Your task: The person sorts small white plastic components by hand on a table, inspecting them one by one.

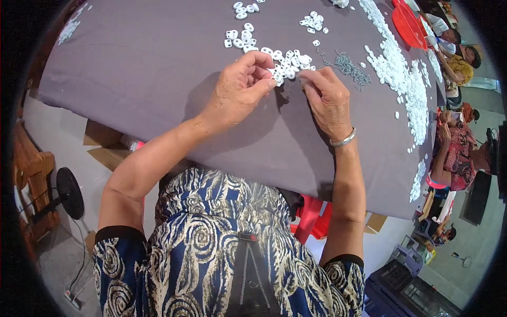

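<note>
Two bare hands are seen from above in the head view, brought close together over a table (132, 68) covered in a grey-purple cloth. By the left hand (237, 87), a small white piece (278, 79) is pinched between thumb and forefinger, partly hidden by them. The right hand (327, 98), with a silvery bracelet (343, 138) worn at its wrist, is held just beside it; its thumb and forefinger are brought nearly together, but whether anything is gripped cannot be told. Directly beyond the hands, a cluster of loose white pieces (290, 62) is spread, its near edge partly covered by the left fingers. To its right, small grey pegs (348, 68) are heaped, with a smaller white cluster (313, 21) lying farther back. The table's right side is taken up by a long white heap (406, 87), with a red container (409, 26) set at its far end. At the lower left, a black fan (69, 193) is seen; beyond the table's right edge, other people (457, 153) are seen, turned sideways by the lens
</note>
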